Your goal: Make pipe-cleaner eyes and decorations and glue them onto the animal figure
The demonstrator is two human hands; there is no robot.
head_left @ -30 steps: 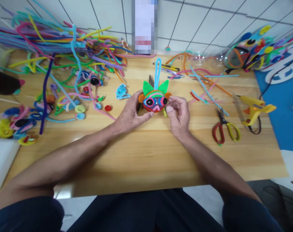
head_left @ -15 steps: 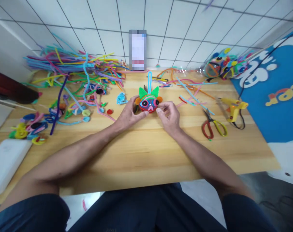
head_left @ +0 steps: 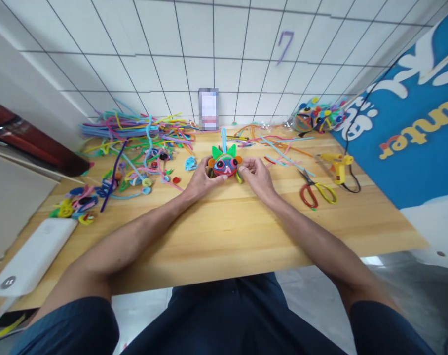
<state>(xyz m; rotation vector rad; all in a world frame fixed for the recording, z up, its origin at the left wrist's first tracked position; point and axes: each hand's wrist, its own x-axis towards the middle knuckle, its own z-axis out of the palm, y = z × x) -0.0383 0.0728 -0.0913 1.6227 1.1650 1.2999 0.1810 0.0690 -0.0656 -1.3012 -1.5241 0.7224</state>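
A colourful pipe-cleaner animal head (head_left: 225, 165) is upright above the table, with green pointed ears, orange puffs at its sides, round dark eyes and a light blue loop on top. My left hand (head_left: 202, 181) grips its left side, thumb across the lower edge. At its right edge, the bent fingers of my right hand (head_left: 259, 176) are pinched together against it; the fingertips are partly hidden. A dull yellow strip (head_left: 240, 178) shows below the right fingertips. Left of my left hand lies a coil of light blue pipe cleaner (head_left: 190, 163).
Scissors (head_left: 313, 188) and a yellow glue gun (head_left: 338, 165) lie to the right. Pipe cleaners (head_left: 115, 127) are heaped at the back left. A phone (head_left: 208, 109) leans on the tiled wall. A white power bank (head_left: 37, 256) and a red flask (head_left: 27, 140) are at left.
My view has tilted up, showing more wall. My right fingers have shifted from the head's lower front to its right edge, and the dull yellow strip now shows. My left hand keeps its hold.
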